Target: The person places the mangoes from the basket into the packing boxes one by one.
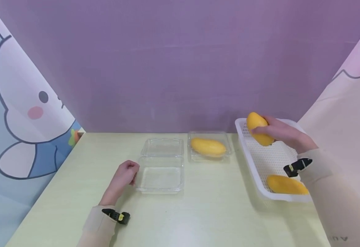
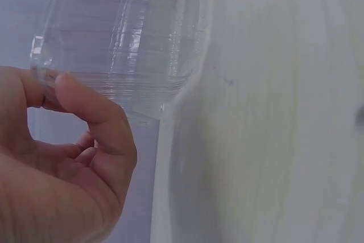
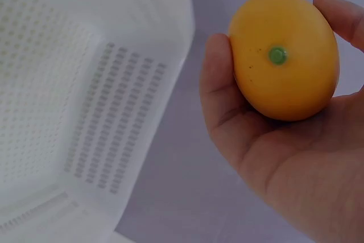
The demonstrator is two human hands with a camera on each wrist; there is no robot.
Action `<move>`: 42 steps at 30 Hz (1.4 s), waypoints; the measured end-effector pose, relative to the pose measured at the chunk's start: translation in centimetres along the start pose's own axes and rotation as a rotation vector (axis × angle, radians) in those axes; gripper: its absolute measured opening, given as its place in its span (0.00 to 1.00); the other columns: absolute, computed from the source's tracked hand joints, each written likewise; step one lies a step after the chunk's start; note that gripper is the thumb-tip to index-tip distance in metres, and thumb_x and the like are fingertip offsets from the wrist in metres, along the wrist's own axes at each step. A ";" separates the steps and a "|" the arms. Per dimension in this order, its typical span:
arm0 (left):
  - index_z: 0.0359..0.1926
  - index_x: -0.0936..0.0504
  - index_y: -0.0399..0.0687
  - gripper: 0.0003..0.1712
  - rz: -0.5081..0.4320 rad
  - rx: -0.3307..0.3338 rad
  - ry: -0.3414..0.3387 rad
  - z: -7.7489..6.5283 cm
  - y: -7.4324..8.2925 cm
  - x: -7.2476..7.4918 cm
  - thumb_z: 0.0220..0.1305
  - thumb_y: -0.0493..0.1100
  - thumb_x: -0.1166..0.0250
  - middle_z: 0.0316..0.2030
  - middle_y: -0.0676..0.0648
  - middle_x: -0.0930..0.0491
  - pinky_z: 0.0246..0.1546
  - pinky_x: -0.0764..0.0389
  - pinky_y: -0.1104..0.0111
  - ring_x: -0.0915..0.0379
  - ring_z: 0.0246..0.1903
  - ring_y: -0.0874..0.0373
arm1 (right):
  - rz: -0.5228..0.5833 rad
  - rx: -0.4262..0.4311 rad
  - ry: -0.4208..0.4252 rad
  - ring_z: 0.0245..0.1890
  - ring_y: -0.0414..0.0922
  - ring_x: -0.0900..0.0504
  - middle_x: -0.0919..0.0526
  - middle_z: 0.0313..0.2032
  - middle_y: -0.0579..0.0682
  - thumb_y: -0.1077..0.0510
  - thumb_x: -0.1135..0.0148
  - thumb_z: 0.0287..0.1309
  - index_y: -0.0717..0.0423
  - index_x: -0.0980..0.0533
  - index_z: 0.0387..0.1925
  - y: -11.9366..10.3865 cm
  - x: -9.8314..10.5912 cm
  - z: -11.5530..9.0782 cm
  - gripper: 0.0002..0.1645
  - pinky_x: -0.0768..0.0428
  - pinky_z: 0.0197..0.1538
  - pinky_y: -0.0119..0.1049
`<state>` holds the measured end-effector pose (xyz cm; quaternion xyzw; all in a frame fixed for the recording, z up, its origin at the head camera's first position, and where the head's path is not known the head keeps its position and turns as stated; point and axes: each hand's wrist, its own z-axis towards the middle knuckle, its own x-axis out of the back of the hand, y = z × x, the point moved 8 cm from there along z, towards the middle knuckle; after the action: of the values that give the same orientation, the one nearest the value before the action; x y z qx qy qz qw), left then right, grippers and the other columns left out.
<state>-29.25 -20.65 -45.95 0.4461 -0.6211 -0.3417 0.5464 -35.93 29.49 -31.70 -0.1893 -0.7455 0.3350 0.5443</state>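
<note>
My right hand (image 1: 283,133) grips a yellow mango (image 1: 258,128) above the white basket's left rim. In the right wrist view the mango (image 3: 284,55) shows its green stem dot, with fingers and thumb around it. On the left, my left hand (image 1: 127,175) is at the left edge of an open clear plastic clamshell box (image 1: 159,178). The left wrist view has the thumb and a finger of this hand (image 2: 74,157) pinching the rim of the box (image 2: 119,32). Another mango (image 1: 208,146) lies inside a second clear box (image 1: 195,157), further back.
The white perforated basket (image 1: 254,168) stands at the right of the pale table (image 1: 204,212), with one more mango (image 1: 286,185) in its near end. A purple backdrop (image 1: 180,68) rises at the table's back edge. Cartoon-printed cloth (image 1: 22,92) hangs at the left.
</note>
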 end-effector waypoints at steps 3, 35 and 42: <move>0.55 0.29 0.28 0.18 0.003 0.001 -0.008 0.0 -0.1 -0.1 0.72 0.39 0.49 0.29 0.41 0.27 0.24 0.23 0.66 0.31 0.23 0.55 | 0.013 0.024 0.009 0.43 0.53 0.27 0.29 0.46 0.59 0.44 0.45 0.71 0.56 0.42 0.68 -1.1 -0.3 -0.3 0.35 0.25 0.41 0.43; 0.54 0.29 0.29 0.17 -0.041 0.005 -0.027 0.3 -0.7 -0.5 0.71 0.37 0.49 0.29 0.41 0.27 0.24 0.22 0.67 0.31 0.23 0.55 | 0.230 0.036 0.140 0.45 0.54 0.28 0.32 0.55 0.59 0.44 0.44 0.70 0.58 0.48 0.75 -7.3 -3.1 -2.3 0.43 0.26 0.45 0.42; 0.54 0.29 0.29 0.17 -0.032 -0.001 -0.023 0.2 -0.7 -0.6 0.71 0.38 0.49 0.30 0.40 0.27 0.25 0.22 0.67 0.30 0.23 0.55 | 0.257 0.061 0.163 0.46 0.55 0.28 0.32 0.55 0.59 0.43 0.43 0.71 0.57 0.46 0.74 -7.9 -4.2 -2.9 0.41 0.24 0.46 0.42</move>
<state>-29.35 -20.31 -46.84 0.4516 -0.6199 -0.3557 0.5341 -31.10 22.06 -28.48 -0.2930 -0.6579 0.4079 0.5612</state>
